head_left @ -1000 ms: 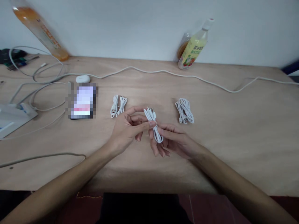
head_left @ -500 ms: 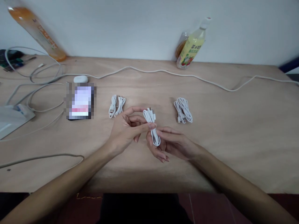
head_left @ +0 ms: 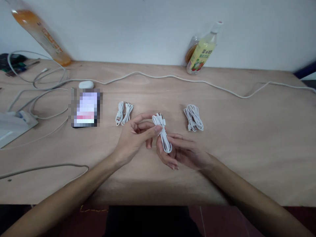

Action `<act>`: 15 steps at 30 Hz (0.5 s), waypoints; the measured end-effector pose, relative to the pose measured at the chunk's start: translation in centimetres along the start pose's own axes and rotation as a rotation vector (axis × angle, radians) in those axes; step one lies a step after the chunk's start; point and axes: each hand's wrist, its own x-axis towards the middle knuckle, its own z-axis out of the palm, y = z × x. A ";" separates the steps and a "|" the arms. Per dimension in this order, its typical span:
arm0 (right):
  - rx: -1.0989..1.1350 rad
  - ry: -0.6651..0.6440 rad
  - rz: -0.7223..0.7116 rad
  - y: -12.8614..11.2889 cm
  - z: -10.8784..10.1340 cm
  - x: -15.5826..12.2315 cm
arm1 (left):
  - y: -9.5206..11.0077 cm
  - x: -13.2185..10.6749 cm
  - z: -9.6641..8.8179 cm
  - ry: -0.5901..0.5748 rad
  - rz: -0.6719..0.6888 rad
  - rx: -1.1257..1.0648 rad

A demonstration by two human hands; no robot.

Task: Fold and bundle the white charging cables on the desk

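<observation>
A folded bundle of white cable (head_left: 165, 141) is held above the middle of a pale wooden table (head_left: 251, 141), close in front of the person's body. Its middle is pinched by the left hand (head_left: 134, 138), with the thumb laid across the front and the fingers bent behind; the metal-tipped plugs are pointed toward the far side. The near, looped half is touched by the right hand (head_left: 181, 148), whose fingers are curled beneath and beside it; how firmly it is gripped there cannot be told, as that hand is slightly blurred.

Two small coiled cables (head_left: 119, 113) are set side by side on the tabletop, just left of the left hand. A larger coiled cable (head_left: 194, 118) is placed to the right, beyond the right hand.

Farther left, a phone (head_left: 86, 109) with a pixelated screen is seen, and a small white case (head_left: 86, 84) is set just beyond it. A long white cord (head_left: 170, 76) is stretched across the far part of the table. Near the wall, an orange bottle (head_left: 40, 38) is placed at left and a yellow-labelled bottle (head_left: 202, 52) right of centre.
</observation>
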 end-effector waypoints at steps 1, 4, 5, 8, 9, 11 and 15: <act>-0.002 0.006 0.001 0.0 0.0 0.0 | 0.0 0.0 -0.1 -0.003 0.004 0.004; -0.001 0.012 0.002 -0.2 0.2 0.0 | 0.0 0.1 -0.2 0.002 0.015 0.019; -0.002 0.011 -0.001 -0.2 0.2 0.0 | 0.0 0.1 -0.2 0.004 0.016 0.022; -0.015 0.013 -0.007 -0.3 0.2 0.0 | -0.1 0.2 -0.2 0.004 0.025 0.021; -0.019 0.018 -0.009 -0.3 0.3 0.0 | 0.0 0.2 -0.1 0.007 0.027 0.020; -0.022 0.031 -0.016 -0.3 0.2 0.1 | 0.1 0.2 -0.1 0.017 0.025 0.019; -0.028 0.077 -0.074 -0.3 0.1 0.2 | 0.4 0.0 0.0 0.029 0.002 0.034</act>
